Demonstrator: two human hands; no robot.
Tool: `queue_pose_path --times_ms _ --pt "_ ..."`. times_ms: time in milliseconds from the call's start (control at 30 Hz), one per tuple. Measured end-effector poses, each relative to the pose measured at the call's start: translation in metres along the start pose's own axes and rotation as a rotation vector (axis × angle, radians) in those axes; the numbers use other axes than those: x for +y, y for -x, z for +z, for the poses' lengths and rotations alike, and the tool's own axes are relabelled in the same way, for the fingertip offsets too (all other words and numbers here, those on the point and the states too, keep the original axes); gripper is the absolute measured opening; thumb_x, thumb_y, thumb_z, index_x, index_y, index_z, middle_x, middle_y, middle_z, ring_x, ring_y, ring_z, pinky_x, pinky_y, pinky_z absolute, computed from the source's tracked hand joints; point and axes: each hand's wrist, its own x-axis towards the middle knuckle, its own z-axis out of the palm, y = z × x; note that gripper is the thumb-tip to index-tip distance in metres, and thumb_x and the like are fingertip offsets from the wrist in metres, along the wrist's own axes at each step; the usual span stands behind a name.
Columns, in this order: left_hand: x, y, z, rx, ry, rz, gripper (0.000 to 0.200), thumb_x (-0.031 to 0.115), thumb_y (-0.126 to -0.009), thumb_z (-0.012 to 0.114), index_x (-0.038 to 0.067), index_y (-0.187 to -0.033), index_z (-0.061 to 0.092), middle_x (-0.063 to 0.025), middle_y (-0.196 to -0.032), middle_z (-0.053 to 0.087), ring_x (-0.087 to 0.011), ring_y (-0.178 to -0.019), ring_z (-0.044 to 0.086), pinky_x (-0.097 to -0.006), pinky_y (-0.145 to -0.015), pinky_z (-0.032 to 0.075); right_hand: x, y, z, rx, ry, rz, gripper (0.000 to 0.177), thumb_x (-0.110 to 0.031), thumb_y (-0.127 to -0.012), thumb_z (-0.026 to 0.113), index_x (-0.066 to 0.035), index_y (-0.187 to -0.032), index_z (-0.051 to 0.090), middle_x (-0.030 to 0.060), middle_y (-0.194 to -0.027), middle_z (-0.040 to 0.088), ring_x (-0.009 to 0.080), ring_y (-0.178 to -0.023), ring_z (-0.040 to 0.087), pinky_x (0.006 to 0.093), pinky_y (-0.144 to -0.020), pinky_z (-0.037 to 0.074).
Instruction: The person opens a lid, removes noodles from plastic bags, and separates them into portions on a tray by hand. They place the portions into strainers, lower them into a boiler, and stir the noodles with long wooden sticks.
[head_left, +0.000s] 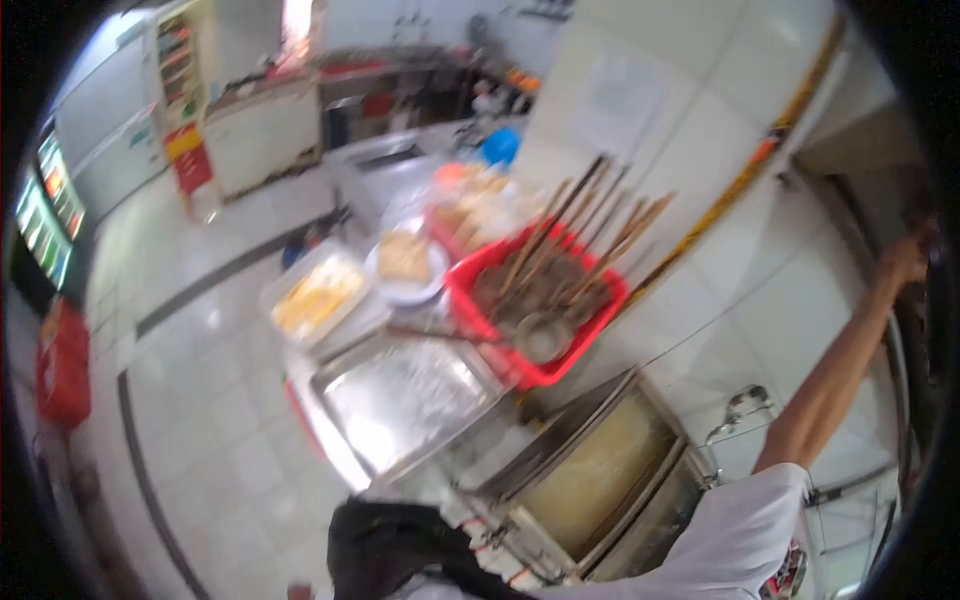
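Head view: the right hand (906, 258) stretches far right, grip too dim to tell; leaning nearer could dip the loose sleeve (735, 525) into the vat (600, 475).

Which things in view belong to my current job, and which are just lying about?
Job in hand:
right hand, grip unclear
dark recess it seems to reach towards

Apparently lying about, untouched by that hand:
red basket of sticks
metal tray
plate
blue container
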Motion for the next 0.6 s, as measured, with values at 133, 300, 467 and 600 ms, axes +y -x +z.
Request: queue_pose_path --times_ms 133,300,467,600 --pt "0.141 0.046 -0.005 0.194 -0.068 -0.021 0.019 0.019 -0.087 0.057 0.0 -0.084 0.057 -0.0084 -0.063 0.057 -0.019 -0.054 0.055 -0.0339 -0.049 0.046 -0.068 0.05 0.021 -0.09 -0.026 -0.12 0.026 -0.029 -0.097 0.049 -0.005 -0.088 0.055 0.0058 -0.075 0.052 0.0167 -0.063 0.043 0.0351 -0.063 0.04" --pt "0.29 0.027 -0.017 0.301 -0.015 0.308 0.021 0.019 -0.093 0.052 -0.001 -0.09 0.057 -0.0074 -0.073 0.06 -0.0126 -0.062 0.056 -0.0267 -0.058 0.047 -0.075 0.077 0.002 -0.155 0.096 -0.172 0.025 -0.024 -0.098 0.046 -0.003 -0.087 0.053 0.0056 -0.07 0.049 0.0174 -0.061 0.042 0.0343 -0.062 0.04" --pt "0.486 -0.015 -0.016 0.281 -0.083 0.669 0.011 0.006 -0.091 0.053 -0.002 -0.096 0.057 -0.0076 -0.076 0.061 -0.0124 -0.067 0.059 -0.0258 -0.064 0.048 -0.068 0.064 -0.027 -0.204 0.647 0.168 0.029 -0.025 -0.097 0.047 0.001 -0.106 0.055 0.0146 -0.097 0.058 0.0215 -0.077 0.053 0.0406 -0.073 0.045" --pt "0.635 -0.066 -0.002 0.199 -0.272 1.055 0.009 0.002 -0.085 0.057 -0.001 -0.094 0.059 -0.01 -0.078 0.061 -0.0174 -0.071 0.06 -0.029 -0.067 0.047 -0.112 0.091 -0.03 -0.237 0.911 0.259 0.034 -0.026 -0.096 0.048 0.002 -0.115 0.055 0.0181 -0.111 0.059 0.0229 -0.087 0.057 0.0432 -0.079 0.046"
